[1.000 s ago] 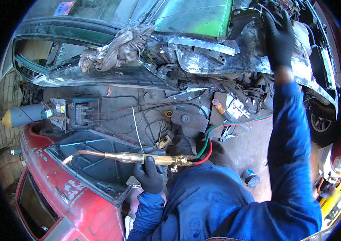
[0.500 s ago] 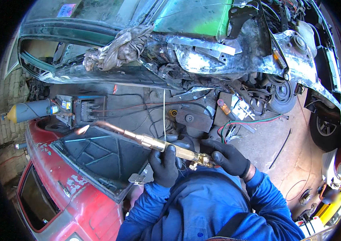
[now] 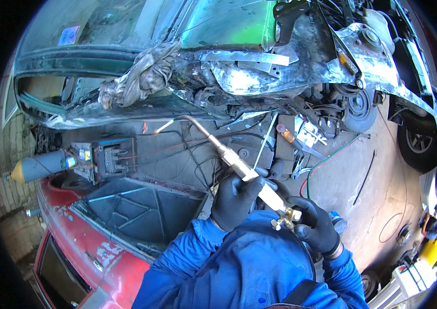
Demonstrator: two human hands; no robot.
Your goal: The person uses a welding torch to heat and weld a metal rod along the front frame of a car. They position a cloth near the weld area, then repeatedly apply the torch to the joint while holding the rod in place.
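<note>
A brass gas welding torch (image 3: 239, 164) slants across in front of my body, its bent copper tube pointing up and left. A short white-orange flame (image 3: 164, 127) burns at the tip. My left hand (image 3: 233, 202), in a black glove, is closed round the torch's handle. A thin pale rod (image 3: 266, 138) rises from beside the left fingers; whether they grip it is hidden. My right hand (image 3: 317, 226), gloved too, closes on the rear end of the torch by its brass valve knobs (image 3: 283, 221).
Ahead stands a partly stripped car body (image 3: 259, 77) with a crumpled grey cloth (image 3: 141, 77) over it. A red car part (image 3: 110, 262) lies at left, near a grey gas cylinder (image 3: 43, 166) and a welding machine (image 3: 110, 159). Red and green hoses (image 3: 326, 159) cross the floor.
The torch has swung so its tip points more upward and sits further right and farther away. The rod now leans right. The right hand has moved right and down with the torch's rear end.
</note>
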